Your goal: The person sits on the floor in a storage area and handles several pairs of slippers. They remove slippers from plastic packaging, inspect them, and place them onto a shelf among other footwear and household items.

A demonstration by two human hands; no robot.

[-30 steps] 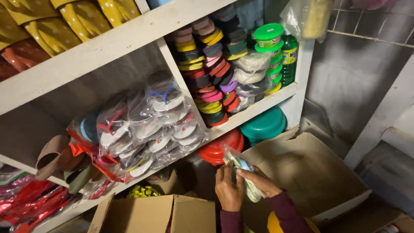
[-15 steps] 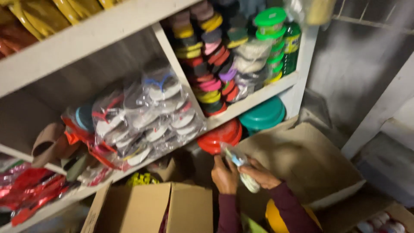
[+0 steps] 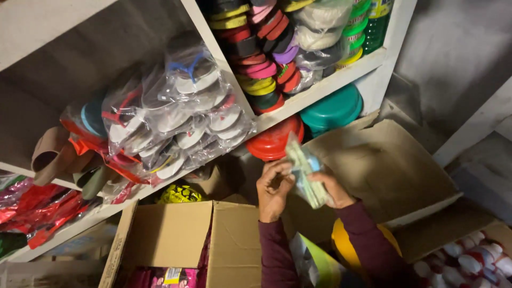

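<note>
White shelf [image 3: 341, 80] holds stacked colored rings; left hand [image 3: 273, 189], right hand [image 3: 333, 191] fingers pinching clear packet [image 3: 304, 170] above open carton [image 3: 181, 240].

Both arms wear long, dark maroon sleeves ending at the wrists. The left hand [image 3: 273, 191] and right hand [image 3: 332, 190] are bare: no gloves.

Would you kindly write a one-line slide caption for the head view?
Both hands, left and right, hold a clear packet above open cardboard boxes, below shelves of bagged sandals and tape rolls.
</note>
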